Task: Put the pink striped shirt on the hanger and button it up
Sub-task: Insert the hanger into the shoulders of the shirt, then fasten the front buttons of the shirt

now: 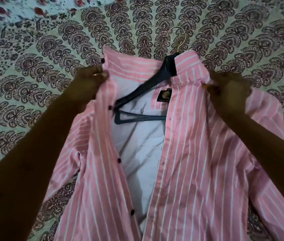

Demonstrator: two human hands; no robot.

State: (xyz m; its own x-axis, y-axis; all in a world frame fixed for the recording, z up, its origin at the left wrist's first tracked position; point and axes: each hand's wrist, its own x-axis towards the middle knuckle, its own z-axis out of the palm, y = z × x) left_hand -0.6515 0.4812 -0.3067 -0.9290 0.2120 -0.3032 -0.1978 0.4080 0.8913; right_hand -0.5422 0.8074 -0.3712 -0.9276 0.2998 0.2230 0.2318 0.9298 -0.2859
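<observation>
The pink striped shirt [190, 153] lies front up on the bed, unbuttoned, its pale lining showing down the middle. A dark hanger [148, 84] with a metal hook [179, 37] sits inside it, tilted, its right arm under the right shoulder and its left arm bare across the open neck. My left hand [89, 80] grips the left collar and placket edge near the top button. My right hand [228, 91] grips the cloth at the right shoulder beside the collar. Dark buttons [119, 160] run down the left placket.
A patterned bedsheet [33, 75] in maroon and pale green covers the whole surface around the shirt. A floral cloth [24, 11] lies at the far left edge.
</observation>
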